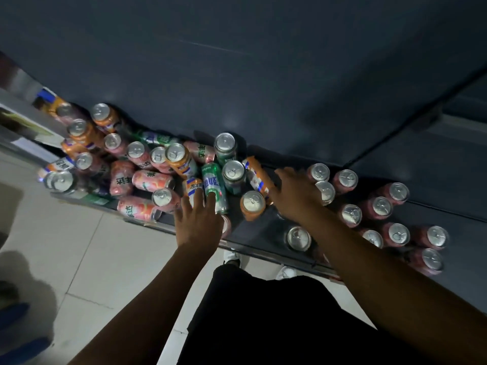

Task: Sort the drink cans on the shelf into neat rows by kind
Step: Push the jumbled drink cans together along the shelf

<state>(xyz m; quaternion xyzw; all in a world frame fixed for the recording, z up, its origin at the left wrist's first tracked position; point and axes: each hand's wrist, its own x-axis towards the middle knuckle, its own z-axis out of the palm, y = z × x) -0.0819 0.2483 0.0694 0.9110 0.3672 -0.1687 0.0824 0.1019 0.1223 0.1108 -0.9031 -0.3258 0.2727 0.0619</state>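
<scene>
Pink, orange and green cans sit mixed up on the dark shelf (263, 230), some standing and some lying down. The left hand (198, 223) lies flat with fingers spread on a lying green can (214, 186) and an orange can (193, 190), holding nothing. The right hand (295, 196) reaches over a lying orange can (257, 175); I cannot tell if it grips it. Pink cans (380, 208) stand in rows on the right.

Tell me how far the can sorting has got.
Done: upright red cans grouped at the shelf's right end. In hand: the left hand lies on a toppled green can; the right hand on a toppled orange can. Left: the mixed pink, orange and green pile.
</scene>
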